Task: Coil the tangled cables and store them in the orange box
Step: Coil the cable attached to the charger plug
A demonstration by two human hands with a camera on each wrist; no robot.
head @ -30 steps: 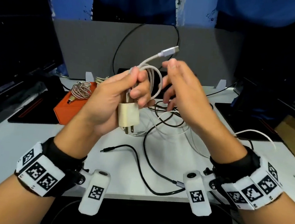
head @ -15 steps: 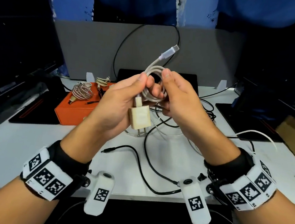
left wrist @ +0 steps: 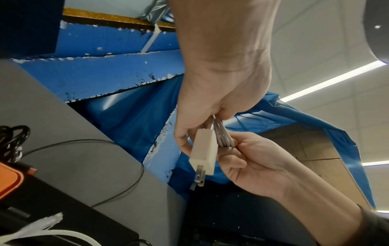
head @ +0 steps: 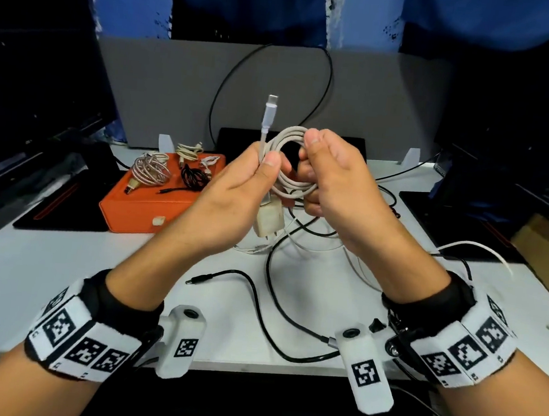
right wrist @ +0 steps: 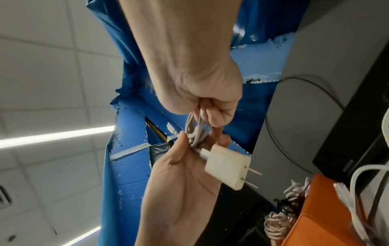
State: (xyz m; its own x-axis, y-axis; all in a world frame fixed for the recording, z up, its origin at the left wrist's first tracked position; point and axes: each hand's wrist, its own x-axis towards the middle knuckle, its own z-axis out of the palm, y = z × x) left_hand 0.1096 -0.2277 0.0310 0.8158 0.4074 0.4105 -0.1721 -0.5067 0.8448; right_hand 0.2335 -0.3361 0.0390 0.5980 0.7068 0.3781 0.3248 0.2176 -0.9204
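Observation:
I hold a coiled white cable [head: 295, 163] in the air above the table with both hands. My left hand [head: 265, 160] pinches the coil's left side, and the cable's silver connector [head: 270, 111] sticks straight up from it. My right hand [head: 307, 157] grips the coil's right side. The white charger plug [head: 269, 219] hangs under the coil; it also shows in the left wrist view [left wrist: 205, 149] and the right wrist view [right wrist: 227, 168]. The orange box [head: 154, 204] stands at the back left with several coiled cables [head: 152, 170] lying on it.
Tangled black and white cables [head: 295, 253] lie on the white table under my hands. A black cable with a barrel plug [head: 193, 280] runs toward the front edge. A grey partition [head: 177, 93] stands behind, dark monitors flank both sides, and a white cable [head: 475, 248] arcs at the right.
My right hand has closed onto the coil, which the left hand held alone before. The connector end has swung from pointing right to upright, and the charger plug has turned.

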